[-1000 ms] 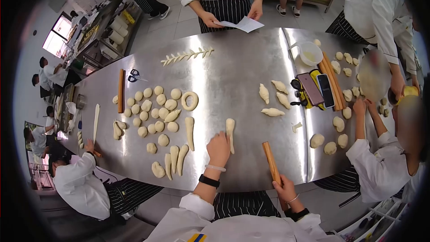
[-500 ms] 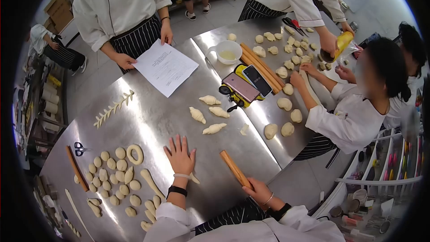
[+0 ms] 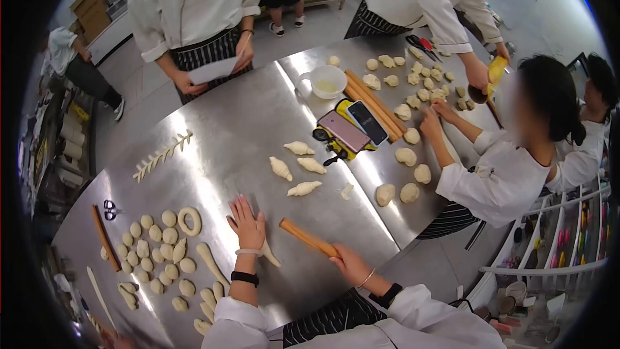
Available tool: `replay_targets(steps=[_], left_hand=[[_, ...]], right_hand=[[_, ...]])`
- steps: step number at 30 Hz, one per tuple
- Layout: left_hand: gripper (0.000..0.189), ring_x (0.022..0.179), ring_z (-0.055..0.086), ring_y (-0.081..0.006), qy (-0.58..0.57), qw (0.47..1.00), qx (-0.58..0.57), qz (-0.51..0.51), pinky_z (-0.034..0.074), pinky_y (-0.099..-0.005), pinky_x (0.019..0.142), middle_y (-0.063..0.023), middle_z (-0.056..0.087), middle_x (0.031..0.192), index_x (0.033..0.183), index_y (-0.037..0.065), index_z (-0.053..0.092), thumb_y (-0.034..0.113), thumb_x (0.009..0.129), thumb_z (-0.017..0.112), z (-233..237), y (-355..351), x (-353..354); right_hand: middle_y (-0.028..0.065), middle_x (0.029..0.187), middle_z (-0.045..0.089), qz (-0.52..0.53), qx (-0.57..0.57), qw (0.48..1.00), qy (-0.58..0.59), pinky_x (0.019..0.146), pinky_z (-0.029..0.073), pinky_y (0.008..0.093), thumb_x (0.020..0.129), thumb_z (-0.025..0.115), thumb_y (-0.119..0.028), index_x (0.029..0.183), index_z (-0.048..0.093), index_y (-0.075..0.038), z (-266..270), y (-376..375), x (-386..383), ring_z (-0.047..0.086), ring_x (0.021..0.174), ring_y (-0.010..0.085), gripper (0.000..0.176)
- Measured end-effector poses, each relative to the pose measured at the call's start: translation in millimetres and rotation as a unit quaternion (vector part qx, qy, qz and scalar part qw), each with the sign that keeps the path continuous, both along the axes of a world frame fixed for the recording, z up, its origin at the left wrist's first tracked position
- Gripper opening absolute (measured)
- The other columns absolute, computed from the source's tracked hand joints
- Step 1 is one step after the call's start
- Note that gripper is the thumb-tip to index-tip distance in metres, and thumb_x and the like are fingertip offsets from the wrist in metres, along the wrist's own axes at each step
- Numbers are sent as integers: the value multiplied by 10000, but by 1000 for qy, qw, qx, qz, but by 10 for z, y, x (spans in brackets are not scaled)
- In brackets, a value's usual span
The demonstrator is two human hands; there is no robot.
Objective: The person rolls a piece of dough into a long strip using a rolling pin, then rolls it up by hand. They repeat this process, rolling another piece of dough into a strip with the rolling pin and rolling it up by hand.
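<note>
My left hand [image 3: 247, 226] lies palm down with its fingers stretched out on the steel table. A thin tapered strip of dough [image 3: 271, 255] shows beside its wrist; whether it runs on under the palm is hidden. In my right hand [image 3: 352, 265] is one end of a wooden rolling pin [image 3: 307, 236], its far end pointing toward my left hand. Beyond my hands sit several shaped dough rolls [image 3: 303, 189]. To the left are many dough balls [image 3: 169, 235], a dough ring [image 3: 190, 221] and a long dough piece [image 3: 211, 264].
Scissors [image 3: 110, 209] and another rolling pin [image 3: 105, 238] lie at left, a braided dough piece [image 3: 163, 156] behind. Phones [image 3: 366, 121], a white bowl [image 3: 327, 82] and more pins [image 3: 374, 105] stand right of centre. Co-workers surround the steel table [image 3: 226, 148]; one handles dough at right.
My right hand has brought the rolling pin leftward, closer to my left hand, and lies at a flatter angle. The person opposite has tilted up and lifted the paper sheet.
</note>
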State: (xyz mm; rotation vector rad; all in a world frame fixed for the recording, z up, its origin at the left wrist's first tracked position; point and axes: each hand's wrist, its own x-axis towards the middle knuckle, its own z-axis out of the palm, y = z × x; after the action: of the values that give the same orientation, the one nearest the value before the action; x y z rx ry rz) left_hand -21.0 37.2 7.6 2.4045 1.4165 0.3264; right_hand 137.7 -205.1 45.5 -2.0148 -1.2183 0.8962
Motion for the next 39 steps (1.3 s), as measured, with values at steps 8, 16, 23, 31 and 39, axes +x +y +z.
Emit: replay_targets(steps=[8,16,23,31,39], left_hand=[[541,1392,180,-354,-159,973,99,137,105,-476,1103,-171,217,1506,1438,20,241,224,955,373,522,-497,-872],[533,1373,248,-328,-10,999,-6,33,162,-518,1109,-152,347,1440,1375,13,360,223,900,481,124,-419,-683],[618,1356,289,-301,11,999,20,30,191,-521,1105,-139,379,1420,1370,21,364,216,811,539,86,97,-458],[547,1314,330,-332,-10,995,93,19,233,-530,1069,-164,405,1383,1362,49,377,143,842,518,21,1119,88],[412,1347,296,-309,-42,995,11,-88,218,-476,1095,-145,423,1382,1289,10,465,106,889,472,670,320,-452]], right_hand=[[109,977,537,101,93,970,-201,708,469,410,759,693,-163,1071,568,-48,-3,1075,-190,562,850,318,355],[82,1199,519,282,133,901,-302,975,339,438,751,690,-248,1203,542,-87,-353,1449,-285,449,1178,254,503],[97,1469,321,272,73,871,-402,1090,187,490,721,681,-403,1318,443,-44,-335,1239,-27,310,1341,270,736],[121,1242,491,258,95,857,-436,884,390,401,769,637,-233,1200,534,7,-286,1860,-2,444,1176,279,503],[74,945,522,135,81,960,-232,775,389,391,741,673,-140,1174,574,-62,-48,1186,-514,495,898,249,451]])
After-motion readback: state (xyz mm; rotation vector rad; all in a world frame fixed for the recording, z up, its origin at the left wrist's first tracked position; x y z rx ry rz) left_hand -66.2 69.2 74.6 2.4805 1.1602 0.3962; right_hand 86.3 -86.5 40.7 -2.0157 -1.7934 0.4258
